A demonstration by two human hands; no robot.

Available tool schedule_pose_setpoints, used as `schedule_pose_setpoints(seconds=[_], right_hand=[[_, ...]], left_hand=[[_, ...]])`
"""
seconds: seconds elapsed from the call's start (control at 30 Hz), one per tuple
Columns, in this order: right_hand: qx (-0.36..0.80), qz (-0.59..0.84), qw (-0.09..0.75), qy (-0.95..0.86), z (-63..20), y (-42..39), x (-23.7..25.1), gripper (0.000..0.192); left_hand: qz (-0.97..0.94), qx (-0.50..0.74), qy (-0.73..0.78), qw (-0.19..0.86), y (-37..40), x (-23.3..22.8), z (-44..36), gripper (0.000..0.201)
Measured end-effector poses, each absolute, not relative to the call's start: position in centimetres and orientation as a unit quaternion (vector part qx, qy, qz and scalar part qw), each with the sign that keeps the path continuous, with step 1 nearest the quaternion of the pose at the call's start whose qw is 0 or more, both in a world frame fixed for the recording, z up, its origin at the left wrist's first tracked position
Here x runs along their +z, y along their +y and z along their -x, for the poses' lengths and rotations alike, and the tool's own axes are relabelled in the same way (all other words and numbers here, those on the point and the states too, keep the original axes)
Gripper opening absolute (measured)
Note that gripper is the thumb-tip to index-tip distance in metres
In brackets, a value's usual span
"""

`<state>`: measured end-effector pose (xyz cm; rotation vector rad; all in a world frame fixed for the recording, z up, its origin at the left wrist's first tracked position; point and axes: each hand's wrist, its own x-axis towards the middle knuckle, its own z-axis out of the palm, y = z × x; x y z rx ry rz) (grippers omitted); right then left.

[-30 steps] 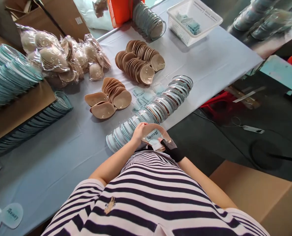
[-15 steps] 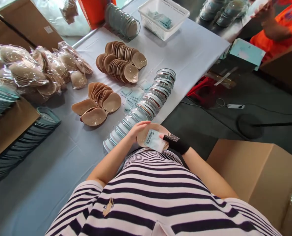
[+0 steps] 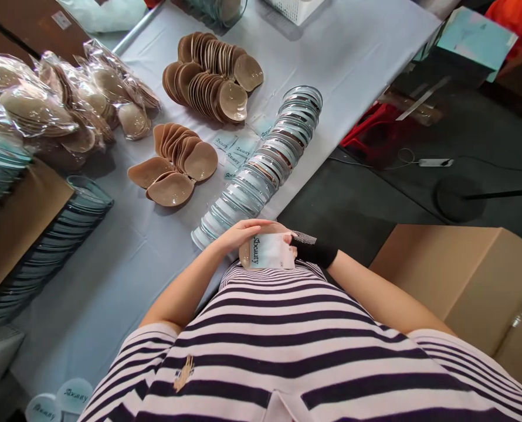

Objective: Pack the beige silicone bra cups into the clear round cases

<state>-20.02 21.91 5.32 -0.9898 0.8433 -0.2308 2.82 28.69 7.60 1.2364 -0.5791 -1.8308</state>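
Observation:
Close to my waist, my left hand [image 3: 248, 230] lies with its fingers along the top of a beige stick-on bra cup [image 3: 244, 255]. My right hand [image 3: 309, 245], in a black fingerless glove, pinches the right edge of a pale blue-white printed packet [image 3: 270, 251] that lies over the cup. Much of the cup is hidden behind the packet and my fingers. Just beyond my hands runs a long row of clear round cases [image 3: 261, 170] with pale and brown contents. More small printed packets [image 3: 239, 146] lie on the table beside that row.
Brown bra cups stand in a smaller fan [image 3: 173, 190] and larger rows [image 3: 208, 76] on the covered table [image 3: 155, 264]. Plastic-wrapped cups [image 3: 63, 111] and a stack of clear cases [image 3: 54, 240] are left. A white basket [image 3: 294, 9] stands behind; a cardboard box [image 3: 441, 275] is right.
The packet has shifted left over the cup and turned more level, with my right hand on its edge. My left hand reaches further across the top. The view has tipped downward.

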Motion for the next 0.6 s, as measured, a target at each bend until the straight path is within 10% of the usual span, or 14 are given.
schedule_pose_setpoints(seconds=[0.6], right_hand=[[-0.11, 0.234, 0.896, 0.36, 18.2, 24.4, 6.3, 0.046]], left_hand=[[-0.464, -0.579, -0.277, 0.611, 33.0, 6.9, -1.1, 0.103]])
